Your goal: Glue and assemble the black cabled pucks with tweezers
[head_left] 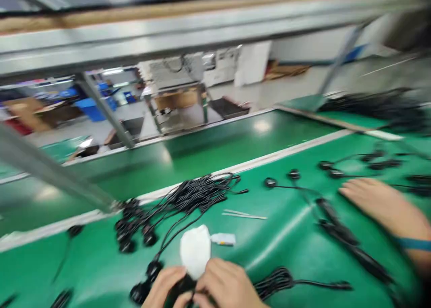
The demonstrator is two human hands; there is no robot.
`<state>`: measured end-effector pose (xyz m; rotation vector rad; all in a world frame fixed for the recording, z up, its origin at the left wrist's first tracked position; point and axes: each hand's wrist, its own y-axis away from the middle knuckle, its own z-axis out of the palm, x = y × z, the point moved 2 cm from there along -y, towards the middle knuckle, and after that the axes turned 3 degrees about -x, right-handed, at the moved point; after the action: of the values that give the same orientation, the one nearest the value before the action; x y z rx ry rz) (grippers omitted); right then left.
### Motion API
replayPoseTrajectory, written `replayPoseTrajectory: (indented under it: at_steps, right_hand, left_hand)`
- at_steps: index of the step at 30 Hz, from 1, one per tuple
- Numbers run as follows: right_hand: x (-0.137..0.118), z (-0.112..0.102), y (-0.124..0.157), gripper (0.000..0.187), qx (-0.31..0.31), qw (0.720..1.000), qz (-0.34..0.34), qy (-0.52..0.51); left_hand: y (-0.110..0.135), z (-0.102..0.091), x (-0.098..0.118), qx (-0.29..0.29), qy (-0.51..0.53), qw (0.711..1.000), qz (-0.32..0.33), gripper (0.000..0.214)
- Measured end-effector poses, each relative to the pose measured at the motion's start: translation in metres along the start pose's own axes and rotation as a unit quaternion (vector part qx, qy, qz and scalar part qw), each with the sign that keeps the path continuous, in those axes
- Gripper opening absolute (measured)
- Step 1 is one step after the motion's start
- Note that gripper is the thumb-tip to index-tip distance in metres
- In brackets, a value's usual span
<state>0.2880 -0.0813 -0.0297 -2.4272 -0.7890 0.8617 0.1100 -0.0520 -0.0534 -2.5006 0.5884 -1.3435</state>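
At the bottom edge, my left hand (164,286) and my right hand (227,283) are close together with fingers curled in. Between them is a small black part (181,286), blurred and mostly covered by the fingers, so its kind is unclear. A white piece of cloth or paper (195,249) lies just beyond my fingertips. Beside it rests a small pale squeeze tube (224,239). Thin metal tweezers (244,215) lie farther out. Left of my left hand are round black cable ends (144,285). A coiled black cable (276,281) sits right of my right hand.
A heap of black cables (191,195) lies against the white strip of the green work surface (256,254). At the right, a co-worker's hand (373,200) with a blue wristband rests near more black cables (346,236). A metal shelf beam (202,34) crosses above.
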Motion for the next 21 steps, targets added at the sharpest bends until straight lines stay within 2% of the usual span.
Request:
replayPoseTrajectory:
  at_steps: [2, 4, 7, 12, 21]
  right_hand:
    - [0.000, 0.007, 0.002, 0.011, -0.012, 0.999, 0.001, -0.047]
    - [0.002, 0.012, 0.003, 0.012, -0.020, 0.998, -0.013, -0.052]
    - [0.001, 0.011, 0.005, 0.014, -0.005, 0.999, -0.046, -0.016]
    - [-0.005, 0.009, 0.003, 0.022, 0.028, 0.998, -0.050, 0.029]
    - [-0.005, 0.015, 0.009, 0.019, 0.016, 0.998, -0.054, 0.001]
  left_hand:
    - [0.018, -0.013, 0.005, -0.012, -0.003, 0.999, -0.038, 0.020]
    - [0.024, -0.017, 0.010, -0.028, 0.023, 0.998, -0.055, 0.021]
    - [0.021, -0.015, 0.014, -0.040, 0.042, 0.998, -0.032, 0.027]
    - [0.019, -0.013, 0.013, -0.058, 0.054, 0.997, -0.003, 0.033]
    - [0.021, -0.013, 0.012, -0.083, 0.082, 0.990, -0.076, 0.021]
